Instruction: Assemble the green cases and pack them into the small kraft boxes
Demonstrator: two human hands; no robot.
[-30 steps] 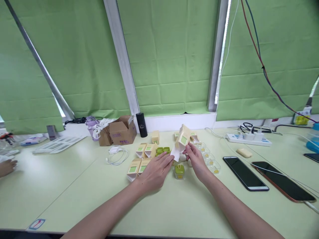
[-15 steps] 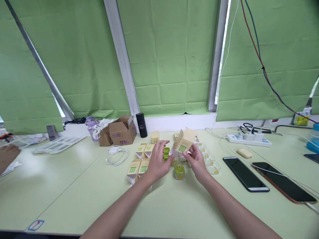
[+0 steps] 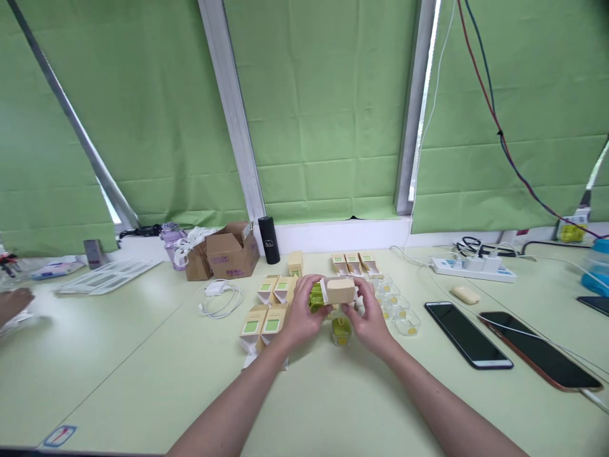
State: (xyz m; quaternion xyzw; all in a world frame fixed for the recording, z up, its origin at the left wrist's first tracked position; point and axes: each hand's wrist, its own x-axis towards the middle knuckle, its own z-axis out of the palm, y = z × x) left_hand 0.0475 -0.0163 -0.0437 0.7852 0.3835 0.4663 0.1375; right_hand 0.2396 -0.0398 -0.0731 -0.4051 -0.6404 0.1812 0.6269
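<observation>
Between my hands I hold a small tan cardboard box [image 3: 340, 291] above the table, its plain tan face toward me. My left hand [image 3: 306, 312] closes on its left side, and my right hand [image 3: 370, 316] grips the right side. Just below stands a small clear container with a green lid [image 3: 341, 331]. More green lids [image 3: 316, 297] show partly behind my left fingers. To the right lie several clear containers with yellow spots [image 3: 406, 321]. Several tan boxes with green labels [image 3: 273, 322] stand left of my left hand.
Three open tan boxes [image 3: 353, 264] stand farther back. A brown carton [image 3: 233, 251], a black cylinder [image 3: 269, 240] and a coiled white cable [image 3: 220, 297] are to the left. Two phones [image 3: 469, 334], an earbud case [image 3: 465, 294] and a power strip [image 3: 473, 268] lie right. Another person's hand [image 3: 15, 303] is far left.
The box has turned so its label no longer faces me. My left hand has moved in and taken hold of it, joining my right hand.
</observation>
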